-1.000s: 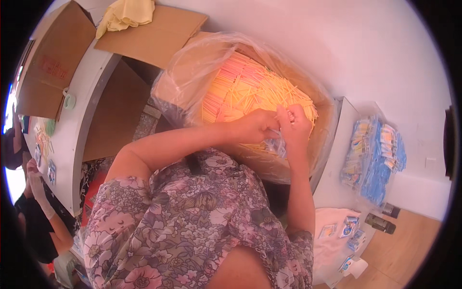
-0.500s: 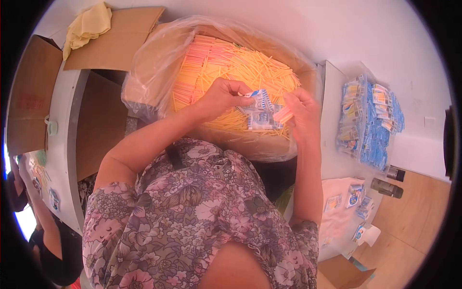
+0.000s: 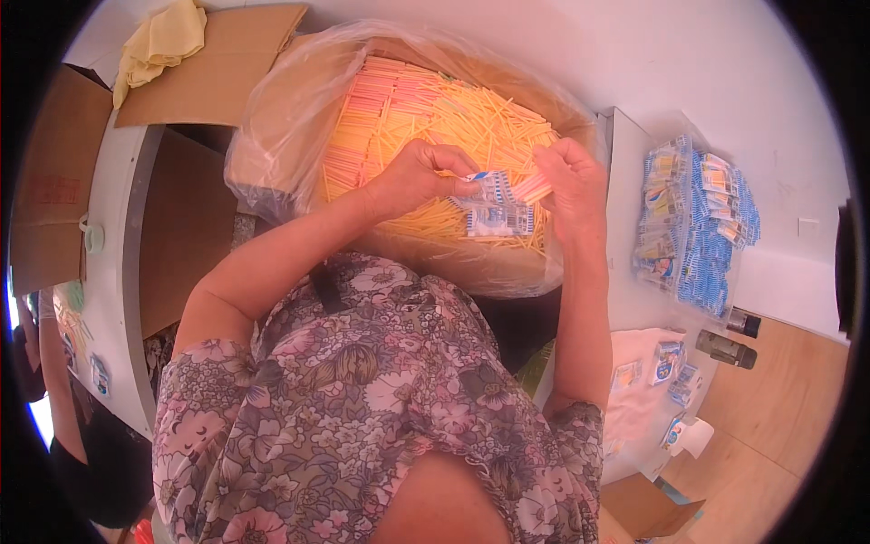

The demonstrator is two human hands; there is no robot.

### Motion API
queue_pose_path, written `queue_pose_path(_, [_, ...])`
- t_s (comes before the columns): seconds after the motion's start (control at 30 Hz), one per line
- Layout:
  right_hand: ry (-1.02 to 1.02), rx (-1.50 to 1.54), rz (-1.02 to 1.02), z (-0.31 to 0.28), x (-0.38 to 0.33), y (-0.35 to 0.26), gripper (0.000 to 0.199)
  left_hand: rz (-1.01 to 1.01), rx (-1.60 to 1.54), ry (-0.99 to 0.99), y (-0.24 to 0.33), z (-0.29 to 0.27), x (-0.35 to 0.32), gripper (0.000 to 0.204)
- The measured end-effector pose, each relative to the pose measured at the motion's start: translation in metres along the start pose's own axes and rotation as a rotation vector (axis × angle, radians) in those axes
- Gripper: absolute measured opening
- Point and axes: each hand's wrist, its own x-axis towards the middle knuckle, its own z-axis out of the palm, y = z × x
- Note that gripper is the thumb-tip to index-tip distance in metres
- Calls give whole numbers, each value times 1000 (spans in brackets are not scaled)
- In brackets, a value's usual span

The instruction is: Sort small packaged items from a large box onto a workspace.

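Over the open box, my left hand (image 3: 415, 179) pinches a small clear-and-blue plastic packet (image 3: 490, 187) between thumb and fingers. A second printed packet (image 3: 499, 220) shows just below it; whether the two are joined I cannot tell. My right hand (image 3: 575, 184) is closed on a small bunch of pink and yellow sticks (image 3: 533, 188), its ends pointing at the right edge of the upper packet. Under both hands lies a mass of thin yellow and pink sticks (image 3: 390, 109), filling the cardboard box (image 3: 417, 258) with its clear plastic liner (image 3: 272, 136).
At right stands a clear plastic bin (image 3: 686, 227) of blue packets. Below it, more packets (image 3: 669, 361) lie on a pink cloth (image 3: 625, 399), near a dark bottle (image 3: 727, 349). Cardboard boxes (image 3: 63, 181) and a yellow cloth (image 3: 161, 45) are at left. Another person's arm (image 3: 62, 390) shows lower left.
My right hand has risen slightly, and the stick bunch has shifted up beside the upper packet, uncovering more of the lower one. My left hand keeps its pinch on the packet.
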Motion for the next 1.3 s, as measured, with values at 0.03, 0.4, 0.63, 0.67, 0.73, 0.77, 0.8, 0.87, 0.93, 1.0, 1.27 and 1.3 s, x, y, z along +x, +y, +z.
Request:
queue_pose_path(0.03, [1,-1,0,0,1,2,18,16,-6,-13,-2,0,0,6])
queue_pose_path(0.4, [-4,-549,-348,28,-10,8,15,-155,-79,-17,-1,3,-1,14])
queue_pose_path(0.63, [63,-771,-513,17,-49,19,15,-20,90,-97,0,14,10,19])
queue_pose_path(0.67, [135,-729,-468,2,-60,18,14,59,322,-124,5,18,12,22])
queue_pose_path(0.73, [288,-629,-326,-42,-92,11,11,199,641,-115,2,13,24,25])
queue_pose_path(0.77, [302,-599,-229,-71,-115,0,9,339,958,-100,1,13,28,29])
queue_pose_path(0.8, [301,-521,-145,-107,-140,-2,5,338,957,-98,-1,17,31,29])
queue_pose_path(0.87, [446,-658,31,-143,-187,-25,4,356,1372,-96,-7,27,40,32])
queue_pose_path(0.93, [508,-629,90,-199,-230,-12,5,376,1420,-82,-22,35,50,35])
queue_pose_path(1.0, [637,-618,190,-249,-259,21,7,396,1470,-68,-28,42,54,38])
queue_pose_path(1.27, [905,-1494,-420,-197,-216,28,18,159,1120,-58,-36,35,61,21])
queue_pose_path(1.3, [861,-1388,-542,-174,-198,23,18,157,1123,-59,-32,36,60,21])
